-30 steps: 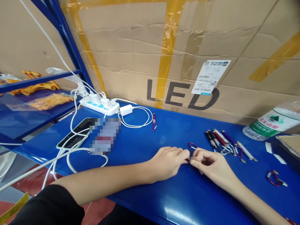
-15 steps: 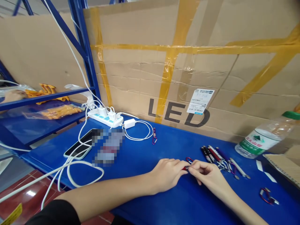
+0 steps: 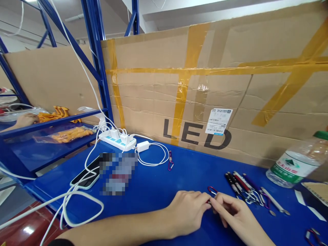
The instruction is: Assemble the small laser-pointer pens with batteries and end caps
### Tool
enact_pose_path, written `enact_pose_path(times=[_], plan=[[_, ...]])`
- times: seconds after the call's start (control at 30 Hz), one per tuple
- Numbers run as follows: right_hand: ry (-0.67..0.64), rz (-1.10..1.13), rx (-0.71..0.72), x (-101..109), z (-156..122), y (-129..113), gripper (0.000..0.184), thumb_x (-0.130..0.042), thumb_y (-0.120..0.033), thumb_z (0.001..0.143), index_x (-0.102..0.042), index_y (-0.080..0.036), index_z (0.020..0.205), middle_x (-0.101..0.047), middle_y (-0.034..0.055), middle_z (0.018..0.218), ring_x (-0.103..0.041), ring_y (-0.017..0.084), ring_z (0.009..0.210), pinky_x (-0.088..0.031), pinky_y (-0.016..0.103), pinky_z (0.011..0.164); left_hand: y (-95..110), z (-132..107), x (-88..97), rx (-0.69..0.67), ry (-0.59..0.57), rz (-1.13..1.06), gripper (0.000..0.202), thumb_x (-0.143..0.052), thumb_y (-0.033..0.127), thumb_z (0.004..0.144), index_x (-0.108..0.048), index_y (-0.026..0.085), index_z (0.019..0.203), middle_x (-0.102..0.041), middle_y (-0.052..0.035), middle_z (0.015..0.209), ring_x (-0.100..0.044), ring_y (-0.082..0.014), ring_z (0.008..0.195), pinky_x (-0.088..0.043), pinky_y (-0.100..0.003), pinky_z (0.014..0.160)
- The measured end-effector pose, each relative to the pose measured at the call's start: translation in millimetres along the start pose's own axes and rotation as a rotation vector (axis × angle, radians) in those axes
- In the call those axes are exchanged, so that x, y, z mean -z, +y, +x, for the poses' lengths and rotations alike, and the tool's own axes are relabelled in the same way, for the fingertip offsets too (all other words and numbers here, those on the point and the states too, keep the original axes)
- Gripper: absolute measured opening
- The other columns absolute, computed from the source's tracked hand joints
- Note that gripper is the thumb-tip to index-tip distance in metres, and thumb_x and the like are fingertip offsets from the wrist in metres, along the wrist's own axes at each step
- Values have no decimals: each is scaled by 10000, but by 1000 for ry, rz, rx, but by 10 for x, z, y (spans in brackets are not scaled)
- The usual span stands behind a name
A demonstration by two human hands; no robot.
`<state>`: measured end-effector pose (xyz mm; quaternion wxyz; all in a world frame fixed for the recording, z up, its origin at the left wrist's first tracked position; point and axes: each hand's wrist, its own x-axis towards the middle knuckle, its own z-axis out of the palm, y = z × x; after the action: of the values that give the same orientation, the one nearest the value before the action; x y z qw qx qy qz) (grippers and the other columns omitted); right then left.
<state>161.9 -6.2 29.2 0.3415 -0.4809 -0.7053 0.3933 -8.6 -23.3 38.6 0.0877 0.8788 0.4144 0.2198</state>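
My left hand (image 3: 191, 212) and my right hand (image 3: 234, 213) rest on the blue table (image 3: 159, 181) with their fingertips pinched together on a small keychain light; its red carabiner clip (image 3: 212, 190) sticks out behind the fingers. The light's body is mostly hidden by my fingers. Just right of my right hand lies a bunch of several pen-shaped keychain lights (image 3: 246, 191) in black, red, purple and silver.
A taped cardboard box marked LED (image 3: 205, 102) walls off the back. A white power strip (image 3: 118, 140) with chargers, white cables (image 3: 77, 201), a phone (image 3: 85, 177), a purple keychain (image 3: 170, 163), a plastic bottle (image 3: 297, 160) and another carabiner (image 3: 312, 235) lie around. Another person's hand (image 3: 24, 120) rests on the left shelf.
The camera has tilted upward, so the table and hands sit lower in view. Both hands stay pinched together on the small keychain light.
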Motion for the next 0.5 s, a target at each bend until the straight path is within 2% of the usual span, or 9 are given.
enact_pose_path(times=[0.13, 0.3, 0.37, 0.5], plan=[[-52, -163, 80, 67, -32, -21, 471, -396, -561, 850, -528, -204, 573, -506, -6, 476, -513, 139, 432, -409, 233, 437, -24, 2, -31, 11, 0, 2, 141, -397, 192, 938, -535, 183, 962, -672, -20, 896, -661, -190, 787, -509, -266, 689], [47, -396, 266, 122, -73, 7, 365, -371, -415, 899, -575, -242, 651, -577, -2, 510, -536, 140, 419, -441, 227, 462, -41, -2, -57, 13, 17, -56, 153, -404, 192, 938, -508, 209, 1049, -677, 3, 950, -668, -181, 808, -509, -263, 693], [83, -432, 299, 142, -74, 39, 324, -366, -371, 904, -583, -257, 692, -576, -16, 500, -533, 130, 393, -439, 214, 442, -44, -5, -56, 12, 22, -56, 153, -414, 196, 936, -502, 212, 1061, -678, 8, 965, -669, -184, 810, -510, -269, 682], [70, -431, 317, 193, -45, 144, 233, -366, -279, 910, -590, -276, 975, -632, -33, 604, -558, 99, 390, -467, 172, 425, -44, -7, -50, 48, 4, -41, 135, -429, 215, 935, -505, 219, 1047, -680, 12, 943, -665, -187, 812, -509, -284, 685]])
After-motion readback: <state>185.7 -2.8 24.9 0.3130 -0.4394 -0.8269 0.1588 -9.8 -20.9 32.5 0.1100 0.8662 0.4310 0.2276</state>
